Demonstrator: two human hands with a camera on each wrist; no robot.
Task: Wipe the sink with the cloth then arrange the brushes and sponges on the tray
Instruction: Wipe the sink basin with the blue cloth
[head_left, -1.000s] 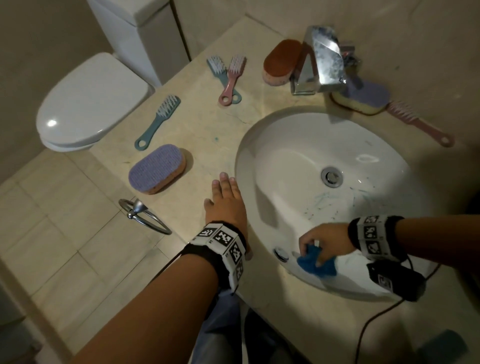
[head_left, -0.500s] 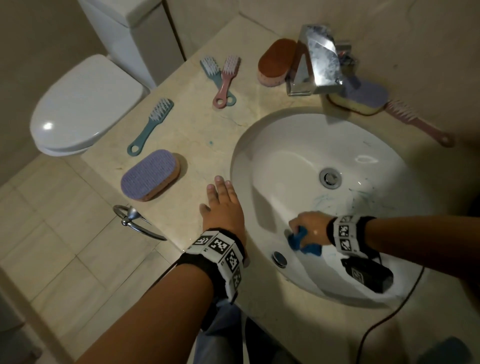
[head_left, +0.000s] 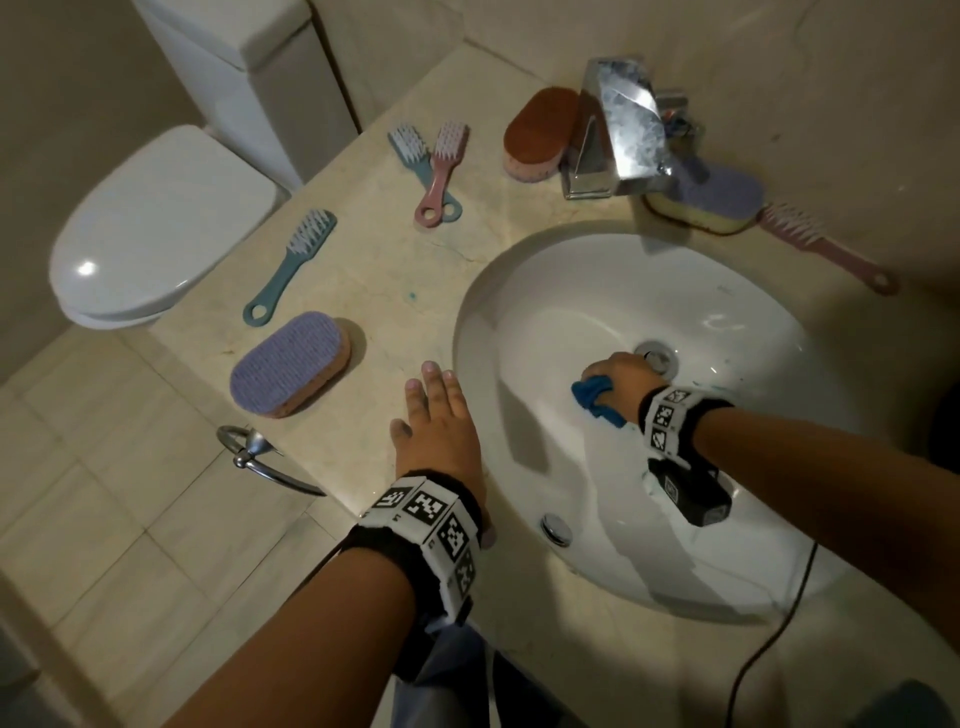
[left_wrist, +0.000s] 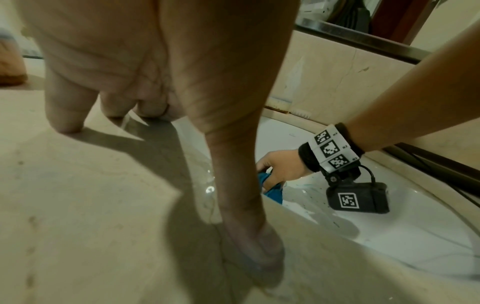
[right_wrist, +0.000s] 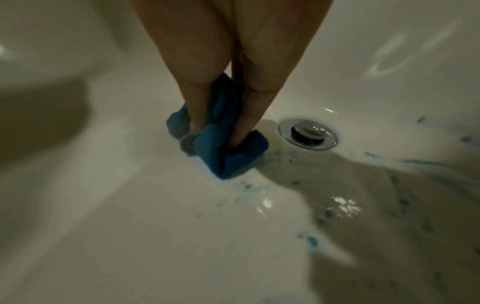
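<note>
My right hand (head_left: 615, 376) grips a bunched blue cloth (head_left: 595, 397) (right_wrist: 226, 156) and presses it on the white sink (head_left: 571, 291) bowl just left of the drain (head_left: 657, 356) (right_wrist: 307, 133). Blue-green smears streak the bowl right of the drain. My left hand (head_left: 436, 421) lies flat on the counter at the sink's left rim, fingers straight. On the counter lie a purple sponge (head_left: 291, 364), a teal brush (head_left: 291, 270), a crossed teal and pink brush pair (head_left: 434, 174), a brown sponge (head_left: 537, 135), a purple-yellow sponge (head_left: 711, 200) and a pink brush (head_left: 826, 249).
A chrome faucet (head_left: 618, 130) stands behind the sink. A white toilet (head_left: 156, 228) sits left of the counter, and a chrome towel ring (head_left: 260, 457) hangs off the counter's front edge. No tray shows in any view.
My right hand has carried the cloth from the sink's near wall up and right across the bowl to beside the drain. The left hand has stayed flat on the counter.
</note>
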